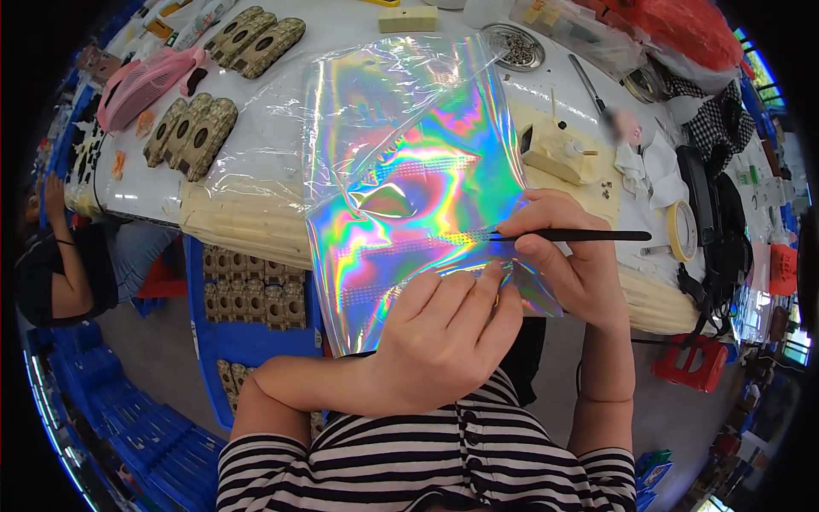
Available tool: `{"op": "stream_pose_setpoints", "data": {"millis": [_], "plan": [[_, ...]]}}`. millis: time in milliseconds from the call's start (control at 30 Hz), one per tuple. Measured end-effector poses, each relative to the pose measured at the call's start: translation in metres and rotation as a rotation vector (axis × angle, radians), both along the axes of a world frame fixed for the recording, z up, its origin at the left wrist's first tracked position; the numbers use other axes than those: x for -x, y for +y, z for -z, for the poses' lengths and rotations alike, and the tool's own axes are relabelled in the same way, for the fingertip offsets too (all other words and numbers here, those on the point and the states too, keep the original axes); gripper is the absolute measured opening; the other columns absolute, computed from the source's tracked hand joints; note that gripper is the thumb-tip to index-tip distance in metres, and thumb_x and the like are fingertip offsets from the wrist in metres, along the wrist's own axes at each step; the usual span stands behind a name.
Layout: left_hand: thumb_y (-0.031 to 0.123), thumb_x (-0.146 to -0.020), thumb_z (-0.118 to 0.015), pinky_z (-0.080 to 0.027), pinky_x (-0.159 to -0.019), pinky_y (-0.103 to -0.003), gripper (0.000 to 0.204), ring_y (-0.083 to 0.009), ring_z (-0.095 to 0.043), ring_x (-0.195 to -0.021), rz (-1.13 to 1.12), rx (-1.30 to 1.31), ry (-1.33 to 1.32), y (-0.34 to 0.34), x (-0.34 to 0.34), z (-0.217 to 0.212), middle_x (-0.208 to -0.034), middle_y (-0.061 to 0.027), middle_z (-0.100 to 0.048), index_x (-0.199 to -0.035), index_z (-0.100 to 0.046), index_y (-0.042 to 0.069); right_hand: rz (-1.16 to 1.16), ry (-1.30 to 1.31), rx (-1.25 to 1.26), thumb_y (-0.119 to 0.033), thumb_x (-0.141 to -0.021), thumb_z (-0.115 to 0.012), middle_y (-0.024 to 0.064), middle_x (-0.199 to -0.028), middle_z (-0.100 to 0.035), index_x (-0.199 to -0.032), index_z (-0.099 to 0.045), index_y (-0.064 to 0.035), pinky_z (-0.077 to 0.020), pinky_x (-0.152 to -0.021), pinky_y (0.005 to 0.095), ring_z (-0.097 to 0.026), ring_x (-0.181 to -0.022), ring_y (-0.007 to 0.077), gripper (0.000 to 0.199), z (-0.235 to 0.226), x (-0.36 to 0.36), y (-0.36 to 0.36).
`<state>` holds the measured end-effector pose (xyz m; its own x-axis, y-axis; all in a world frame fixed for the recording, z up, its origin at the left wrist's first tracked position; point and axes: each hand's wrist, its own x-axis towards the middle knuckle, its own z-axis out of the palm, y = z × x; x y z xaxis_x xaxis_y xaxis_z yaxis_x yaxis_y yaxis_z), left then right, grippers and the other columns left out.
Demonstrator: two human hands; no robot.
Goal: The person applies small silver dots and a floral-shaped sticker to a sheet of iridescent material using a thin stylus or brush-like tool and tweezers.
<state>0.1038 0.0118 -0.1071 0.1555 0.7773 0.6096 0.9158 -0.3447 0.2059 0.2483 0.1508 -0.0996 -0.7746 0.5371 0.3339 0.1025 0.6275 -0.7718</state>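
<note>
pinching the holographic sheet's [409,179] lower edge, left grip [444,328] closed; right grip [567,256] clamps black tweezers [572,235] mid-sheet.

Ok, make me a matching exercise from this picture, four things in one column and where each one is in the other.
1. tweezers
2. holographic sheet
3. tape roll
4. metal dish

a. far side of the table, holding small beads
b. pinched in the right hand
c. under the left hand
d. right of the tweezers' end

Pairs: 1-b, 2-c, 3-d, 4-a
</note>
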Motion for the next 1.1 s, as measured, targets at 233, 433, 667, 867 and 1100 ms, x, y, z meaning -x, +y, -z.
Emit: {"op": "stream_pose_setpoints", "data": {"millis": [233, 433, 667, 867, 1100], "plan": [[0.018, -0.080, -0.063, -0.043, -0.069, -0.032, 0.020, -0.0204, -0.061, -0.080, 0.003, 0.092, 0.056, -0.002, -0.001, 0.000, -0.097, -0.0165, -0.070, -0.093, -0.062, 0.003, -0.031, -0.001, 0.014, -0.014, -0.085, -0.072, 0.0039, -0.087, -0.069, -0.092, -0.069, -0.0043, -0.0433, -0.097, 0.0392, -0.064, -0.084, 0.0239, 0.012, 0.008, -0.002, 0.002], [0.018, -0.080, -0.060, -0.040, -0.068, -0.031, 0.019, -0.0196, -0.058, -0.082, 0.002, 0.094, 0.116, -0.001, -0.003, 0.004, -0.095, -0.0167, -0.069, -0.091, -0.060, 0.003, -0.042, -0.008, -0.006, -0.014, -0.085, -0.071, 0.0026, -0.087, -0.069, -0.091, -0.068, -0.0052, -0.0422, -0.100, 0.0403, -0.066, -0.083, 0.0219, 0.011, 0.009, -0.003, 0.002], [0.016, -0.078, -0.061, -0.039, -0.067, -0.030, 0.018, -0.0186, -0.056, -0.081, -0.002, 0.138, 0.147, 0.000, -0.005, -0.001, -0.096, -0.0141, -0.069, -0.092, -0.060, 0.004, -0.049, -0.033, -0.036, -0.014, -0.083, -0.072, 0.0019, -0.086, -0.070, -0.090, -0.069, -0.0053, -0.0424, -0.100, 0.0402, -0.066, -0.082, 0.0213, 0.012, 0.007, -0.003, 0.002], [0.016, -0.074, -0.066, -0.040, -0.069, -0.033, 0.028, -0.0195, -0.054, -0.080, -0.016, 0.117, 0.109, -0.004, 0.004, -0.015, -0.101, -0.0087, -0.070, -0.099, -0.069, 0.005, 0.031, 0.092, -0.020, -0.021, -0.083, -0.074, 0.0043, -0.086, -0.071, -0.094, -0.072, -0.0048, -0.0486, -0.087, 0.0355, -0.066, -0.081, 0.0213, 0.020, 0.002, -0.005, 0.001], [0.015, -0.072, -0.064, -0.041, -0.067, -0.033, 0.024, -0.0202, -0.057, -0.081, -0.066, -0.036, 0.109, 0.001, 0.016, -0.021, -0.088, -0.0048, -0.064, -0.094, -0.070, 0.005, -0.039, 0.073, -0.117, -0.036, -0.069, -0.081, 0.0038, -0.088, -0.072, -0.099, -0.072, -0.0080, -0.0464, -0.060, 0.0303, -0.056, -0.067, 0.0199, 0.042, -0.026, -0.011, -0.013]]}}
